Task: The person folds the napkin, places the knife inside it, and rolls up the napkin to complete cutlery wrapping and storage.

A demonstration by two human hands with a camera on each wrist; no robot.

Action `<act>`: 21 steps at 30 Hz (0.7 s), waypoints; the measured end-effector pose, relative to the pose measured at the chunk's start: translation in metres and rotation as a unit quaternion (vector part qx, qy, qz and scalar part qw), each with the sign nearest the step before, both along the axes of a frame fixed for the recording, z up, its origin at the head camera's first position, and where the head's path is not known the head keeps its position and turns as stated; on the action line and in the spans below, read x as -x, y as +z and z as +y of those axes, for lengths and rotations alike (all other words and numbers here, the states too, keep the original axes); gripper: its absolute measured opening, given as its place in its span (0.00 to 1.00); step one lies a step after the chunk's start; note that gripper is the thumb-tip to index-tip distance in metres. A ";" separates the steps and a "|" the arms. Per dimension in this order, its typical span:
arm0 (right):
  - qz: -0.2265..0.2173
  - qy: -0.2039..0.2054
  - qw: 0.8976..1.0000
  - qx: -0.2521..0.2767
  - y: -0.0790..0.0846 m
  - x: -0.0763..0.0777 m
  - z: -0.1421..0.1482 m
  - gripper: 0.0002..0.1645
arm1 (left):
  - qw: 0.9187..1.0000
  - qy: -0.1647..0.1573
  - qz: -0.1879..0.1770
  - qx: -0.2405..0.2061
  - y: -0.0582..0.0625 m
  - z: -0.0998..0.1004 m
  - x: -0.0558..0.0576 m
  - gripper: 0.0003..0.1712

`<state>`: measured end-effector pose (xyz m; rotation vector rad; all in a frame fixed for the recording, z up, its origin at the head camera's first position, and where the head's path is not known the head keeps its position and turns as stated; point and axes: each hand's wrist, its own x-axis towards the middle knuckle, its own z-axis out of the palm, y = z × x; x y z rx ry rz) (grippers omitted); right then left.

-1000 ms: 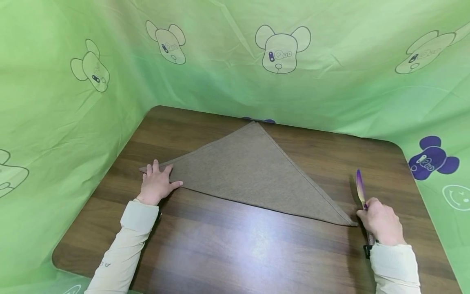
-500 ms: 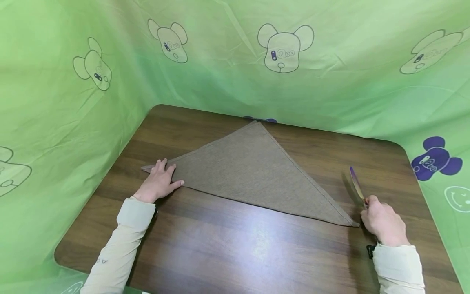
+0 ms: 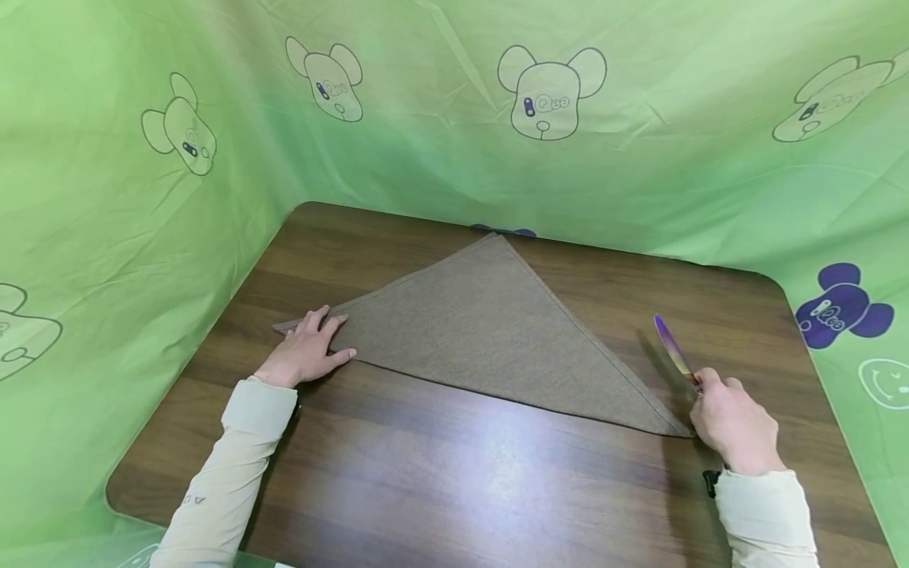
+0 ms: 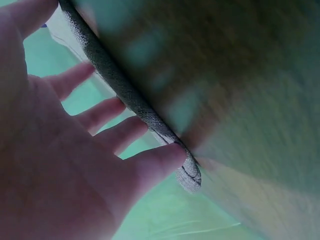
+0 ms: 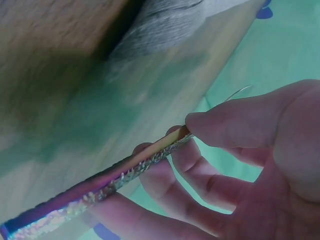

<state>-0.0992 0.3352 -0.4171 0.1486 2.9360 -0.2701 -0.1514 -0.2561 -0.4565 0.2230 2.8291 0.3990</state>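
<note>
A brown-grey cloth napkin (image 3: 461,331), folded into a triangle, lies flat on the wooden table. My left hand (image 3: 305,351) rests on its left corner with fingers spread; in the left wrist view the fingertips touch the cloth's folded edge (image 4: 117,75). To the right, beside the napkin's right corner, my right hand (image 3: 735,418) holds a table knife (image 3: 673,347) with a purple-to-gold blade pointing away and left. The right wrist view shows the knife's rainbow-coloured, textured handle (image 5: 100,187) pinched between thumb and fingers; the blade is mostly hidden there.
The dark wooden table (image 3: 398,465) has rounded corners. Green fabric (image 3: 426,158) printed with bear heads surrounds its back and sides. A small pale item (image 3: 284,565) shows at the bottom edge of the head view.
The knife's blade has swung to the left in my right hand, which stays near the napkin's right corner. My left fingers have shifted slightly right on the cloth.
</note>
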 end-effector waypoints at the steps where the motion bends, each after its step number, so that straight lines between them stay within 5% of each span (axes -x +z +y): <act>1: 0.007 0.002 1.000 -0.001 0.000 0.000 -0.002 0.22 | 1.000 -0.002 0.000 0.001 0.000 0.000 0.000 0.40; 21: 0.017 0.021 1.000 0.001 0.002 0.006 -0.029 0.20 | 1.000 -0.009 0.003 0.008 0.000 0.001 0.001 0.39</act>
